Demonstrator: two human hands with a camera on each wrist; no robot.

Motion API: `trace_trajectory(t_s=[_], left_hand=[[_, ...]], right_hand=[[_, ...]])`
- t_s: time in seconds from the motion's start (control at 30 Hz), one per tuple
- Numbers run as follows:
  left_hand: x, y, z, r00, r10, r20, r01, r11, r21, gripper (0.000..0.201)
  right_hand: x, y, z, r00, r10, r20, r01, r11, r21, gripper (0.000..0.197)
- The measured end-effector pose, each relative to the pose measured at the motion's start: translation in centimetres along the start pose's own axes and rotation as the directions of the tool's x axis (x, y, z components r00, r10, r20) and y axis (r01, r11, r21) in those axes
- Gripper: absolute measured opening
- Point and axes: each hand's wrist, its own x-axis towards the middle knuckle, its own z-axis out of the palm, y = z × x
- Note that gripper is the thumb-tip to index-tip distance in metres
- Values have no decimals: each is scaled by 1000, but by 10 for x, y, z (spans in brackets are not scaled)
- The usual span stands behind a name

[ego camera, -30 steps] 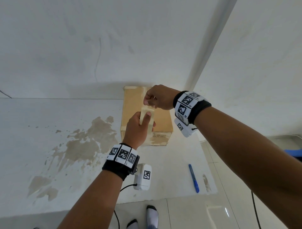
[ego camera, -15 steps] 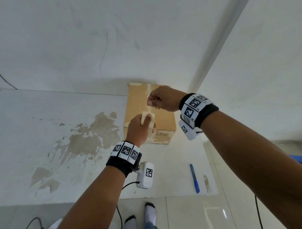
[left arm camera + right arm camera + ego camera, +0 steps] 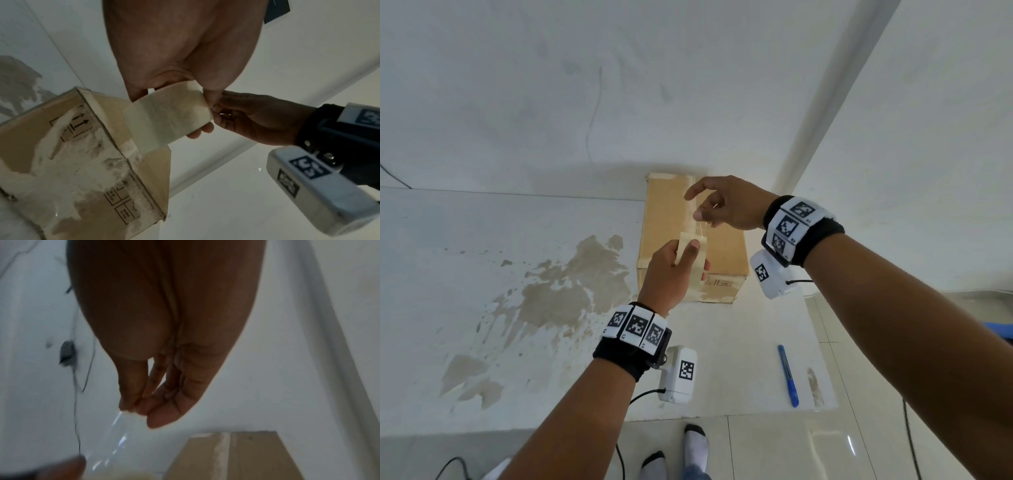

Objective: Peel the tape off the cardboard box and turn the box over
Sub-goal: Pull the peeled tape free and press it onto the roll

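A brown cardboard box (image 3: 722, 250) stands on the white table (image 3: 482, 240), against the wall. My left hand (image 3: 697, 258) hovers over its near end and grips a folded, peeled strip of beige tape (image 3: 685, 240), thumb pressed on top. The tape (image 3: 168, 116) still runs down to the box's top seam (image 3: 131, 146). My right hand (image 3: 693, 205) hangs just above the box with its index finger stretched out. Thumb and fingertips (image 3: 127, 404) pinch a thin clear end of the tape (image 3: 115, 431).
A blue pen (image 3: 787, 377) lies near the table's front right corner. A brown stain (image 3: 571, 291) spreads left of the box. The wall (image 3: 688, 85) rises right behind the box. My socked feet (image 3: 695, 445) and cables are on the tiled floor below.
My right hand has gone from a tight fist on the tape to spread fingers, holding only a thin clear end. The left hand keeps its grip on the folded strip.
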Motion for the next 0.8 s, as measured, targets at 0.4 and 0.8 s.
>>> trace_trajectory(t_s=[0.4, 0.8], left_hand=[[-2, 1, -1, 998, 40, -38, -42, 998, -42, 31], [1, 3, -5, 997, 21, -79, -24, 999, -43, 31]], right_hand=[[1, -3, 5, 946, 129, 297, -260, 848, 461, 24], [11, -3, 11, 966, 140, 219, -213, 909, 358, 23]])
